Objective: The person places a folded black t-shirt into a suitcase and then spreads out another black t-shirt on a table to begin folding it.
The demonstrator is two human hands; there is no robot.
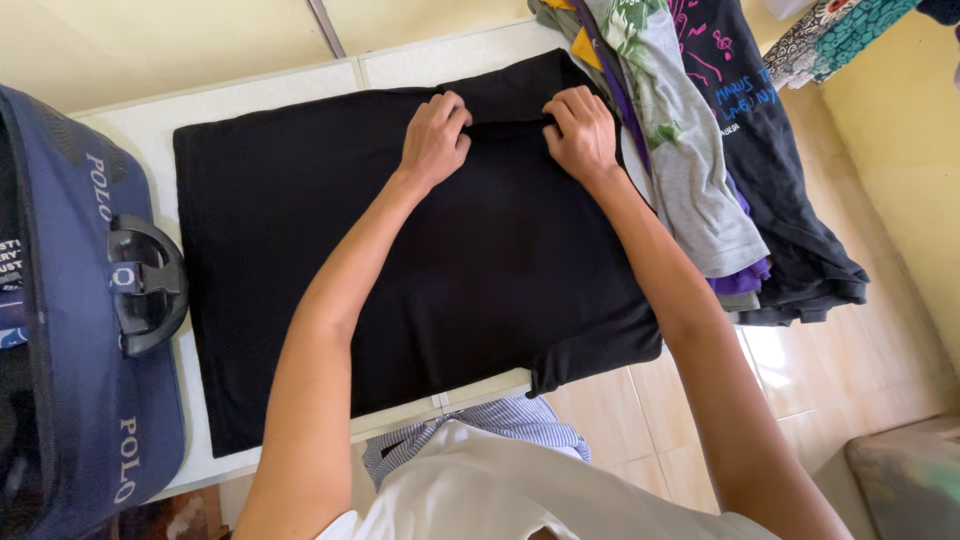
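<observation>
Pale yellow walls and beige floor tiles (840, 370) surround a white counter (150, 125) seen from above. A black shirt (450, 270) lies spread flat across most of the counter, with its lower right corner hanging over the near edge.

Left hand (434, 138): positioned at the far edge of the black shirt, fingers (452, 108) clenched on a fold of the fabric. Right hand (583, 132): positioned just beside the left hand, fingers clenched on the same raised fold. Both forearms extend across the middle of the shirt and cover part of it.

Adjacent items:
- A navy blue bag (75, 330) with a black handle (145, 285) rests at the left end of the counter, touching the shirt's left edge.
- A pile of clothes (700, 170) lies at the right end, just beside the right hand. It includes a grey printed garment, a purple layer and a dark printed shirt, and it drapes over the counter's edge.
- A blue-and-white striped cloth (500, 420) shows below the near edge of the counter.
- Patterned fabric (830, 35) hangs at the upper right.
</observation>
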